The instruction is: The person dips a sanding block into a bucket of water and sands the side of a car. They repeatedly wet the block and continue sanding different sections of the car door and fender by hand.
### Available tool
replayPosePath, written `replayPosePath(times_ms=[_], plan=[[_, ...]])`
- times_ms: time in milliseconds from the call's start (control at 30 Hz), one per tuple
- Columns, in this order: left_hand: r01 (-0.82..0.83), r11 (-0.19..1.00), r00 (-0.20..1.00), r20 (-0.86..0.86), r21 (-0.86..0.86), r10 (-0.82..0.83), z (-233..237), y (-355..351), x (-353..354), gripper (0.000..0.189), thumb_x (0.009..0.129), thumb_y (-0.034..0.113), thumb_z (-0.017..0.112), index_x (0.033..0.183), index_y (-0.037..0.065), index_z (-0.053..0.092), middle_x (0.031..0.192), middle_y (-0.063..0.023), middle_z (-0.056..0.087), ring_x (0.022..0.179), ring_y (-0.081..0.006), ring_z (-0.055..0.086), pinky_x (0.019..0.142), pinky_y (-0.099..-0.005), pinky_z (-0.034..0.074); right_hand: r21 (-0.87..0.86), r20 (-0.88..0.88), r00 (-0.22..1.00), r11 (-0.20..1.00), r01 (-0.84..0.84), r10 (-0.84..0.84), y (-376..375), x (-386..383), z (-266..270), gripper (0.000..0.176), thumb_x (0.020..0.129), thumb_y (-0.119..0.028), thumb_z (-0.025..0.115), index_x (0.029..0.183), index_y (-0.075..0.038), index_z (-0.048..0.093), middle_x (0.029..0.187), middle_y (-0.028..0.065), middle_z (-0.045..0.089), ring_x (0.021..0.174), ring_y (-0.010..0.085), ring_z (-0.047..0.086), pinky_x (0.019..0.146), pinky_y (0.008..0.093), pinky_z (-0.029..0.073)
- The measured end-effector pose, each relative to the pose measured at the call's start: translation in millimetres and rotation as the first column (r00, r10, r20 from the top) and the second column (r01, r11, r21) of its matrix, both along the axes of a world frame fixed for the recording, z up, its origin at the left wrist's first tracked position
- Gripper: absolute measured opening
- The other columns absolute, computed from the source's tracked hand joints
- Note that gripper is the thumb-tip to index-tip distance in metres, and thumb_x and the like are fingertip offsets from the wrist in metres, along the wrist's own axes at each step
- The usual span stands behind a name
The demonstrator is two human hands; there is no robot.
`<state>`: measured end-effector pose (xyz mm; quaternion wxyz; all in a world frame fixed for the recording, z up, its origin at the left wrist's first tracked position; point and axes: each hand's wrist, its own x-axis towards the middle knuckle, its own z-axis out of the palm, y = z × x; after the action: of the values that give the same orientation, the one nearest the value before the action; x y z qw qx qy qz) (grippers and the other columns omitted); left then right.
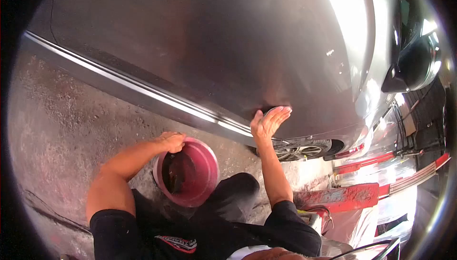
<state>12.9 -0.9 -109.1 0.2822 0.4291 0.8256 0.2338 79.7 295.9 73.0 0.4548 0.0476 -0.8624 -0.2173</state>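
My left hand (pixel 172 142) is closed on the rim of a pink-red bucket (pixel 204 174), which is tilted so that its inside shows, with something dark in it. Against the grey car door panel (pixel 214 45) lies my right hand (pixel 271 121), raised, with its fingers stretched and close together. A thin dark edge shows between that palm and the panel, too hidden to name. Below the panel runs a shiny trim strip (pixel 143 88).
A car wheel (pixel 300 150) is just right of my right forearm. Further right stand red metal lift arms (pixel 342 197) and plastic sheeting. A black side mirror (pixel 414 67) juts out at the upper right. The floor (pixel 62 117) is rough and stained.
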Motion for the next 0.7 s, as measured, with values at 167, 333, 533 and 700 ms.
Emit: replayPosePath(times_ms=[167, 333, 533, 700], plan=[[0.056, 0.998, 0.998, -0.015, -0.004, -0.056, -16.9, 5.2, -4.5, 0.038, 0.09, 0.026, 0.048, 0.117, 0.001, 0.052, 0.112, -0.0239, 0.064, 0.106, -0.0422, 0.061, 0.091, -0.0513, 0.048, -0.286, 0.407, 0.894, 0.956, -0.07, 0.188, -259.7, -104.2, 105.8, 0.098, 0.072, -0.027, 0.07, 0.15, 0.0, 0.017, 0.155, 0.023, 0.013, 0.142, 0.0448, 0.009, 0.113, 0.0589, 0.007], [0.082, 0.997, 0.996, 0.032, -0.009, -0.082, -8.2, 5.0, -5.8, 0.04, 0.09, 0.027, 0.048, 0.118, -0.002, 0.051, 0.117, -0.0247, 0.062, 0.109, -0.0414, 0.06, 0.09, -0.0511, 0.048, 0.271, 0.176, 0.9, 0.86, -0.433, 0.398, -298.5, -146.8, 100.6, 0.071, 0.072, -0.02, 0.058, 0.14, -0.001, 0.043, 0.15, 0.0153, 0.036, 0.141, 0.0304, 0.029, 0.116, 0.0451, 0.019], [0.237, 0.906, 0.889, -0.455, 0.35, -0.057, 0.5, -7.9, 12.3, 0.036, 0.09, 0.028, 0.056, 0.113, 0.0, 0.055, 0.109, -0.0196, 0.062, 0.106, -0.0358, 0.059, 0.094, -0.0454, 0.046, -0.021, -0.123, 0.992, 1.0, -0.013, 0.011, -36.5, -6.6, 47.8, 0.09, 0.087, -0.025, 0.062, 0.15, 0.004, 0.004, 0.154, 0.0331, 0.005, 0.144, 0.0476, 0.003, 0.114, 0.0578, 0.001], [0.192, 0.899, 0.981, -0.08, 0.393, -0.175, 87.2, -7.1, 40.2, 0.052, 0.09, 0.046, 0.059, 0.117, 0.002, 0.057, 0.115, -0.0155, 0.063, 0.108, -0.0352, 0.06, 0.096, -0.0445, 0.046, -0.612, 0.091, 0.992, 0.78, 0.128, -0.091, -39.5, 60.5, 51.8, 0.072, 0.098, -0.029, 0.049, 0.151, 0.001, 0.011, 0.155, 0.0274, 0.014, 0.143, 0.0437, 0.014, 0.116, 0.0492, 0.017]])
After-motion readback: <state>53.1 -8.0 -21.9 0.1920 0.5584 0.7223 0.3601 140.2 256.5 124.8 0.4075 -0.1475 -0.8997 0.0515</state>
